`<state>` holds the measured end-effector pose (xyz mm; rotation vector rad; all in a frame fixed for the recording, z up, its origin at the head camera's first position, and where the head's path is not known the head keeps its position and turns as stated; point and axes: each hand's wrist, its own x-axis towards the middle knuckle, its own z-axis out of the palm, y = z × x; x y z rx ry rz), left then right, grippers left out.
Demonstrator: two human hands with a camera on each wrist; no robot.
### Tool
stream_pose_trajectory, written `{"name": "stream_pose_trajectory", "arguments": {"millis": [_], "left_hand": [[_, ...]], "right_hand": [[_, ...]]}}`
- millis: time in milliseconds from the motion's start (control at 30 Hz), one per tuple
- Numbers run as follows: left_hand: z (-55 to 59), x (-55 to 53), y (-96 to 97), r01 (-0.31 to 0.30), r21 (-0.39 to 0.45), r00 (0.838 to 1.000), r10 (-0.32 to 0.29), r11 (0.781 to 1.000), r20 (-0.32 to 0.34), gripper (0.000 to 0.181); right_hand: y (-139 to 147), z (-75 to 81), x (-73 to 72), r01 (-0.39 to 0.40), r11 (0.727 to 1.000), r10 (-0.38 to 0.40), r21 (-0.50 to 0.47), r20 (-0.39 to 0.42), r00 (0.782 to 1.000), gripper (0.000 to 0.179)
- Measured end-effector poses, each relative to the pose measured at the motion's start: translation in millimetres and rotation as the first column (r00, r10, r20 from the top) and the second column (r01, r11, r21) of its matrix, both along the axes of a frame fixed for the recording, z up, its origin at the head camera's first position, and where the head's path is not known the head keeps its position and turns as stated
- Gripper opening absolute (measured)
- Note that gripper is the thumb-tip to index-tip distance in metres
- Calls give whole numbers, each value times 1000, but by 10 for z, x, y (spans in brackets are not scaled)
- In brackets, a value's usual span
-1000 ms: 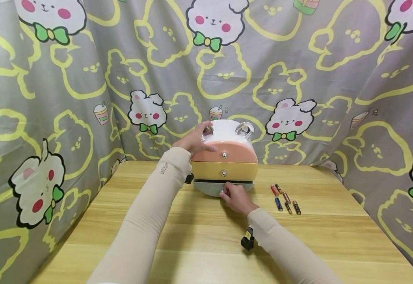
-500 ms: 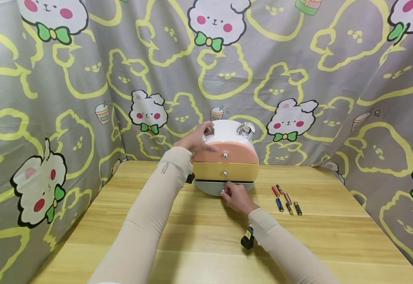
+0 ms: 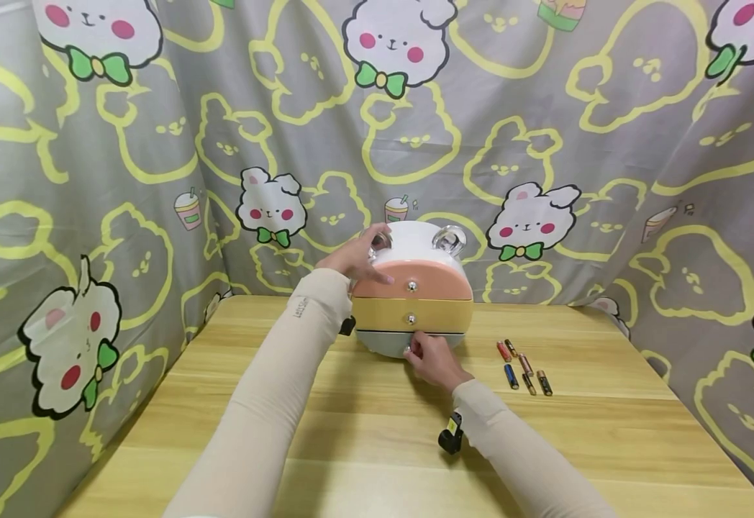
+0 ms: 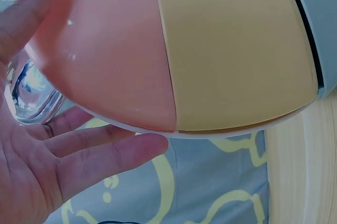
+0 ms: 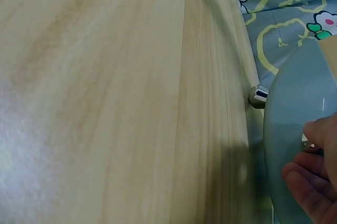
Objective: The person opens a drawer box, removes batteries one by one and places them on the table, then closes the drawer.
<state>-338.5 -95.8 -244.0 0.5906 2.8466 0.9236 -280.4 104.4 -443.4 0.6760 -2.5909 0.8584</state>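
A small drawer cabinet [image 3: 416,241] with a white body and silver ear-like rings stands near the table's back. Its drawers are coral [image 3: 435,277], yellow [image 3: 383,314] and grey-green [image 3: 383,344], top to bottom. My left hand [image 3: 356,257] rests against the upper left side; in the left wrist view the thumb lies over the coral front and straight fingers reach along the edge. With thumb and fingertips, my right hand [image 3: 434,358] pinches the silver knob [image 5: 307,142] of the grey-green drawer. A thin dark gap [image 4: 307,29] shows above that drawer.
Several loose batteries [image 3: 524,365] lie on the wooden table [image 3: 377,446] to the right of the cabinet. A patterned curtain [image 3: 325,144] hangs behind and at both sides. A silver foot [image 5: 258,96] shows under the cabinet.
The grey-green drawer has moved inward under my right hand, and the dark gap above it has narrowed. My left hand has stayed at the cabinet's upper left.
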Motion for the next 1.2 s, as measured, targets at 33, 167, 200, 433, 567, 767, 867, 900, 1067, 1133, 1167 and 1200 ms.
{"name": "stream_pose_trajectory", "arguments": {"millis": [33,167,200,433,567,767,867,900,1067,1133,1167,1200], "left_hand": [[3,0,-3,0,-2,1000,0,1000,1,97],[10,-4,-11,-1,-11,1000,1,1000,-4,100],[10,-4,-14,-2,-16,1000,2,1000,-5,100],[6,2,-19,10,-3,1000,-10,1000,-8,100],[4,1,-16,2,10,1000,-2,1000,-12,99],[-16,-10,-8,-8,30,1000,8,1000,-2,98],[-23,-16,-4,-10,39,1000,10,999,-10,98],[-26,-19,-4,-8,41,1000,9,999,-10,98],[-51,-34,-10,-6,54,1000,6,999,3,98],[-57,-33,-12,-11,63,1000,10,998,15,99],[-59,-30,-11,-15,70,1000,14,997,19,99],[-60,-29,-11,-20,73,1000,18,997,21,100]], "right_hand": [[-4,4,-1,1,1000,-1,1,3,1000,24],[-11,7,-9,8,1000,-8,5,6,1000,24],[-12,7,-9,10,1000,-10,5,7,1000,24],[-12,-3,-13,23,1000,-23,1,29,999,23],[-13,-8,-7,28,1000,-28,7,23,999,22],[-31,12,18,42,999,-43,24,33,999,22],[-40,14,22,44,998,-46,42,42,998,25],[-41,11,22,44,998,-46,53,51,998,26],[-43,-10,40,6,994,-17,109,94,995,33],[-48,-15,48,-14,993,3,113,92,996,36],[-51,-19,51,-22,993,13,113,82,997,36],[-55,-20,51,-27,994,19,110,75,997,36]]}}
